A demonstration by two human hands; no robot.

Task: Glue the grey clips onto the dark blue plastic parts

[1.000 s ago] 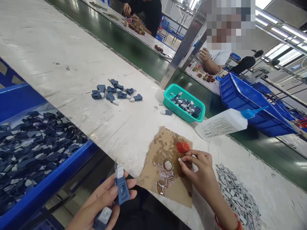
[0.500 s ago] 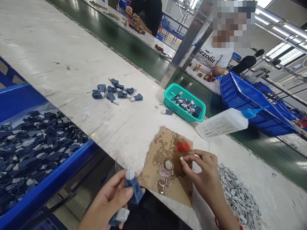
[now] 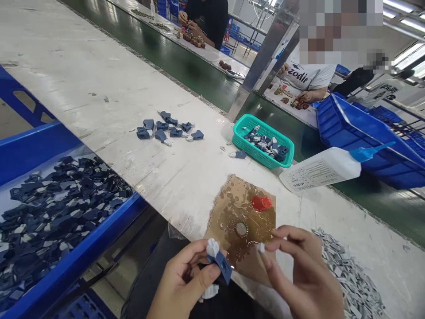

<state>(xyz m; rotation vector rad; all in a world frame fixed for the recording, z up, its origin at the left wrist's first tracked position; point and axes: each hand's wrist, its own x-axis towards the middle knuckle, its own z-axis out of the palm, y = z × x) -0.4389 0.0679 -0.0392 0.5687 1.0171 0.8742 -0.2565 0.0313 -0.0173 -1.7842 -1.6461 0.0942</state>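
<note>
My left hand (image 3: 191, 279) pinches a dark blue and white plastic part (image 3: 219, 262) between thumb and fingers. A second part (image 3: 210, 291), its white end showing, sits lower in the same hand. Thumb and forefinger of my right hand (image 3: 299, 266) close on a small white plastic piece (image 3: 261, 247), held apart from the blue part. Beneath and beyond the hands lies a piece of cardboard (image 3: 221, 208), wet with clear liquid. On it are a bottle cap (image 3: 241, 228) and a red cap (image 3: 260, 203).
Small grey-white pieces (image 3: 355, 274) are heaped at right. A white bottle (image 3: 322, 170) with a blue nozzle leans near a green basket (image 3: 262, 161) of parts. Several blue parts (image 3: 175, 132) lie on the table (image 3: 109, 146). A blue bin (image 3: 76, 252) of parts stands left. Co-workers sit across the green belt (image 3: 172, 71).
My left hand has moved right and up with its parts, turning the blue one. My right hand has drawn back from the cardboard's liquid toward the left hand, still pinching the white piece.
</note>
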